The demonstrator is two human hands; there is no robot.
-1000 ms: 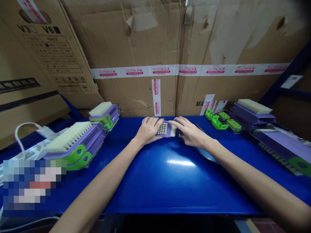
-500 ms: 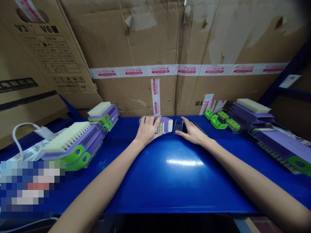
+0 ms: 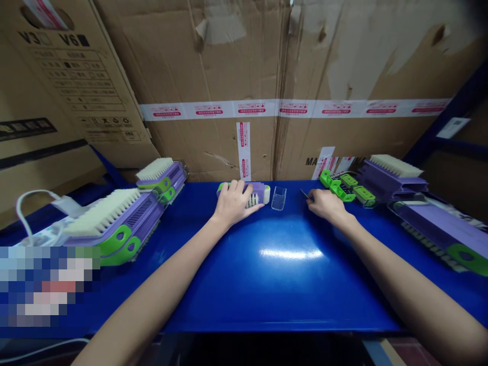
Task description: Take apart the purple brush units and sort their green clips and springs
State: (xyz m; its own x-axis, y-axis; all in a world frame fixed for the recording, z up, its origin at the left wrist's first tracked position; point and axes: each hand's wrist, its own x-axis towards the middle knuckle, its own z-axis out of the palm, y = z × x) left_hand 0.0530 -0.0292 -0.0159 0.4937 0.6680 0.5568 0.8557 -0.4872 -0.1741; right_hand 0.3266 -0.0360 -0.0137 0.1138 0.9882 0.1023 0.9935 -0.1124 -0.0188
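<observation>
My left hand [image 3: 233, 203] is closed over a purple brush [image 3: 259, 192] with white bristles and pale green ends, which lies near the back of the blue table. Part of the brush is hidden under my fingers. Just right of it, and apart from it, lies a small clear plastic cover [image 3: 279, 198]. Farther right, my right hand [image 3: 324, 204] has its fingers closed on a thin dark stick-like tool [image 3: 305, 195]. Only the tip of that tool shows, so its kind is unclear.
More purple brushes [image 3: 131, 218] with green ends stand at the left, by a white cable [image 3: 26, 213]. On the right are bright green parts [image 3: 337, 187] and stacked purple brush bodies [image 3: 392, 179]. Cardboard [image 3: 213, 71] walls the back of the blue table [image 3: 229, 284].
My right hand has moved right, away from the clear cover, which now lies free. Its fingers have closed on the thin tool. My left hand stays on the brush.
</observation>
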